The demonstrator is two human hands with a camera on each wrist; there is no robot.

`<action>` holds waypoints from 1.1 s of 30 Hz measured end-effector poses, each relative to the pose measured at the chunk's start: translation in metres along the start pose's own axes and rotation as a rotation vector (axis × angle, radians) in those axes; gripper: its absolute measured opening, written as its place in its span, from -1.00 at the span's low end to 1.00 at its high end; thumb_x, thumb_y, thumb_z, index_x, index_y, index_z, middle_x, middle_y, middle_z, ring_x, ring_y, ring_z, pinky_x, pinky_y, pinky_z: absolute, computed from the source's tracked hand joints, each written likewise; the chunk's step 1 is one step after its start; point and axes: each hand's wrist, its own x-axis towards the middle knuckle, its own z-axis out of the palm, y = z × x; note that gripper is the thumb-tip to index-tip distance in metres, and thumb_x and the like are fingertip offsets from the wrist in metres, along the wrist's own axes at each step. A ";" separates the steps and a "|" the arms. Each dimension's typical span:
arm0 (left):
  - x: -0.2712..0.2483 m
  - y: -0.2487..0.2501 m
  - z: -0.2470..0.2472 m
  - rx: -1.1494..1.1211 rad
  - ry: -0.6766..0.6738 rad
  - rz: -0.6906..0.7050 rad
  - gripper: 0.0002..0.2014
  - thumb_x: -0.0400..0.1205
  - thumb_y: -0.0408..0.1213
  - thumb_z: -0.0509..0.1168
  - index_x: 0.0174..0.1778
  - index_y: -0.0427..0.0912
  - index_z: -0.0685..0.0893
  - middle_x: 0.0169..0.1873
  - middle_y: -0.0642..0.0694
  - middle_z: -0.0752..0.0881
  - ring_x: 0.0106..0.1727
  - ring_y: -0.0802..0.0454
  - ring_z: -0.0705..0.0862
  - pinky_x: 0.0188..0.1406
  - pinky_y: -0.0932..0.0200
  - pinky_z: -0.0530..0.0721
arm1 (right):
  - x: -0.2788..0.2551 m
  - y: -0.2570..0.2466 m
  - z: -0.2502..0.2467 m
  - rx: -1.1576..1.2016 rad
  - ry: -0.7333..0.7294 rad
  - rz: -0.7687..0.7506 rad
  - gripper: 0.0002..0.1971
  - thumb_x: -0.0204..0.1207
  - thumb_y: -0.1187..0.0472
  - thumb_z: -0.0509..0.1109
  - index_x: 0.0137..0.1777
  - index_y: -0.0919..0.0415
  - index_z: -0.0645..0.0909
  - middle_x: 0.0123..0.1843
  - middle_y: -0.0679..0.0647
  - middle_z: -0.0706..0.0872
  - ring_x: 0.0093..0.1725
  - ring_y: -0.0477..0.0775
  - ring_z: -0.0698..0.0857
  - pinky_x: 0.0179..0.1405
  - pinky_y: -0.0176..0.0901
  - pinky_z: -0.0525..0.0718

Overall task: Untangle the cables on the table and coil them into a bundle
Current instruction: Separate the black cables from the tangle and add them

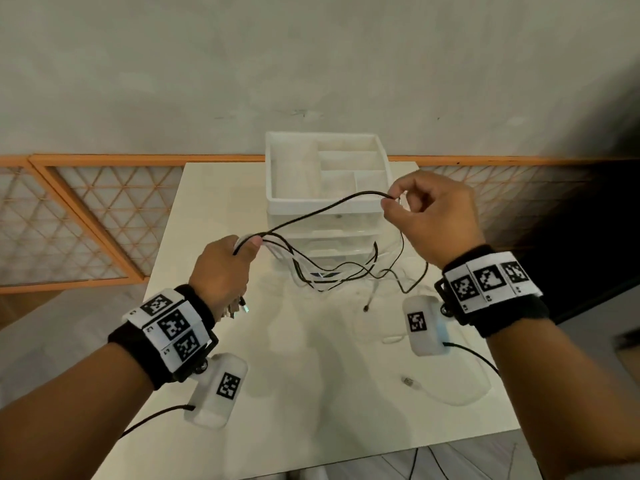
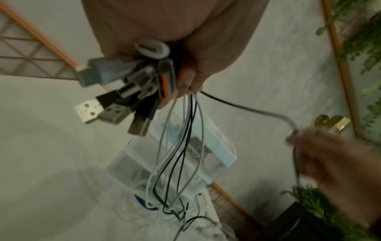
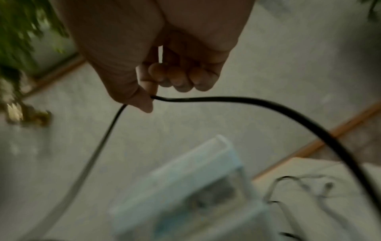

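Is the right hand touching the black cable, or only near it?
Touching. The right wrist view shows the right hand pinching the black cable between thumb and forefinger; the cable comes out on both sides of the pinch.

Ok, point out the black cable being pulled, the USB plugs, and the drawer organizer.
black cable [image 3: 257,104]: right wrist view, on its arching span.
USB plugs [image 2: 90,112]: left wrist view, on the white plug's face.
drawer organizer [image 1: 323,204]: head view, on its front rim.

Drawer unit [image 3: 185,187] blurred; cable [image 3: 288,112] cut off at right edge.

White drawer organiser [image 1: 325,202] on table [image 1: 311,375]
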 end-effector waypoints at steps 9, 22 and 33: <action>0.010 -0.004 -0.003 -0.079 0.075 -0.037 -0.65 0.73 -0.08 0.25 -0.23 -0.28 0.53 -0.57 -0.16 0.44 -0.57 -0.12 0.42 -0.36 0.00 0.48 | -0.020 0.079 0.001 -0.327 -0.300 0.369 -0.66 0.60 0.01 0.35 -0.31 0.21 0.67 -0.34 0.18 0.76 -0.22 0.24 0.75 -0.11 0.04 0.75; 0.010 -0.011 -0.001 -0.045 0.051 -0.127 -0.66 0.75 -0.08 0.23 -0.13 -0.33 0.56 -0.54 -0.15 0.44 -0.53 -0.11 0.42 -0.37 0.02 0.50 | 0.010 0.053 -0.015 0.071 0.129 0.449 -0.87 0.64 0.09 0.35 0.03 0.07 0.71 -0.13 0.13 0.81 -0.40 0.04 0.73 -0.36 -0.12 0.74; -0.004 -0.010 0.002 -0.147 -0.151 -0.171 -0.77 0.74 -0.24 0.26 -0.19 -0.23 0.45 -0.56 0.00 0.39 -0.54 0.02 0.34 -0.50 0.14 0.43 | 0.047 0.113 0.000 0.079 -0.296 0.505 -0.21 0.47 0.47 0.29 0.46 -0.43 0.32 0.58 -0.18 0.38 -0.05 0.11 0.83 -0.18 0.11 0.84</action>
